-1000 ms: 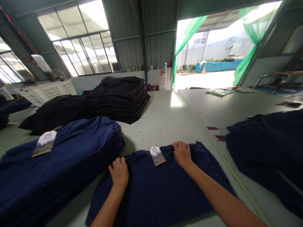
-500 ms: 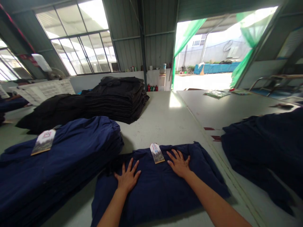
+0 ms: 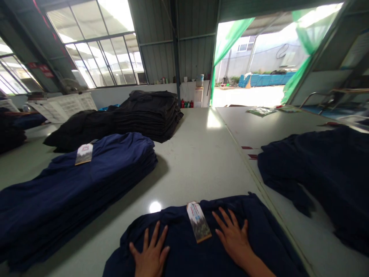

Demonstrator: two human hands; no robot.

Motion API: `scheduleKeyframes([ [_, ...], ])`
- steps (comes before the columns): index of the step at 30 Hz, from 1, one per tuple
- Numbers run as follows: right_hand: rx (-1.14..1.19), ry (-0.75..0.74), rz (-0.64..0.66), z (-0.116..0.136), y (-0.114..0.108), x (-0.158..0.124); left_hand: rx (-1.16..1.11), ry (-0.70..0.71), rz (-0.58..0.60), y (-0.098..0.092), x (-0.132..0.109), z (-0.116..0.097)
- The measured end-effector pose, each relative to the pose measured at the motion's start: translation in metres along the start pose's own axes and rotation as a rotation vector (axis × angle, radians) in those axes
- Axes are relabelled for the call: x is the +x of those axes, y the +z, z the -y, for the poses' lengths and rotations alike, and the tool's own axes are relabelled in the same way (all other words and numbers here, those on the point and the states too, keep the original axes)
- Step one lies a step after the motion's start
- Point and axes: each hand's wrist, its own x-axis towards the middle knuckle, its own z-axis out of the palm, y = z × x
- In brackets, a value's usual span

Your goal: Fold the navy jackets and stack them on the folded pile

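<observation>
A folded navy garment (image 3: 184, 246) lies on the table in front of me, its lower part cut off by the frame. A paper hang tag (image 3: 198, 222) with a landscape picture rests on its upper middle. My left hand (image 3: 150, 252) is laid flat on the cloth left of the tag, fingers spread. On the other side, my right hand (image 3: 233, 238) presses on the cloth with its fingers apart, close to the tag but not on it. Neither hand grips anything.
On the left stands a stack of folded blue garments (image 3: 115, 161) with a hang tag (image 3: 84, 154) on top. Behind it is a pile of black garments (image 3: 150, 115). Loose navy garments (image 3: 317, 165) lie at the right. A white plastic basket (image 3: 69, 105) stands far left, near a person.
The navy garment and both hands now appear lower and nearer to me, farther from the blue stack. The view has shifted a little too. Both hands remain spread on the cloth.
</observation>
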Motion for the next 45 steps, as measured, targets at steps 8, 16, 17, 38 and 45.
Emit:
scheduleKeyframes([
  [8,-0.055,0.101,-0.044,0.006,0.005,0.02,0.017,0.032,-0.181,0.002,0.031,-0.001],
  [16,-0.08,0.093,-0.057,0.0,-0.013,0.006,0.078,0.094,-0.054,-0.023,-0.004,0.027],
  [17,-0.11,0.116,-0.085,-0.001,-0.011,-0.001,0.11,0.07,-0.026,-0.022,-0.009,0.032],
  [38,-0.089,0.335,-0.104,-0.049,-0.007,-0.001,-0.09,-0.173,-0.294,-0.014,0.019,0.086],
  [45,-0.003,0.572,0.019,-0.07,-0.014,0.004,-0.356,-0.392,-0.381,-0.002,0.01,0.082],
])
